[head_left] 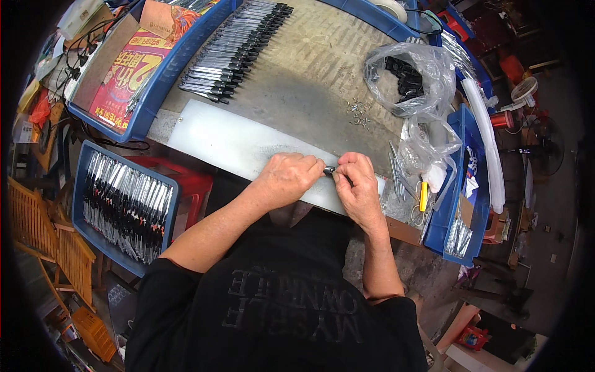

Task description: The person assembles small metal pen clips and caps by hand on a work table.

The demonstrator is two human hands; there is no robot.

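Observation:
My left hand (288, 177) is closed around a small black pen part (329, 170), whose dark end sticks out past the fingers. At that end, the thumb and fingers of my right hand (358, 186) are pinched together; what sits between them is too small to make out. Both hands are above the near right part of a long white board (226, 133), which lies at a slant along the worktable's near edge. Rows of clear pens with black grips (232, 53) lie on the table at the far left. Small metal pieces (360, 114) are scattered beyond my right hand.
A clear plastic bag of black parts (404, 79) sits at the far right. Nearby are a yellow-handled tool (424, 196) and thin metal rods (396, 170). Blue trays stand around the table; the lower left tray (79, 214) holds many pens. A red stool (198, 189) is beside it.

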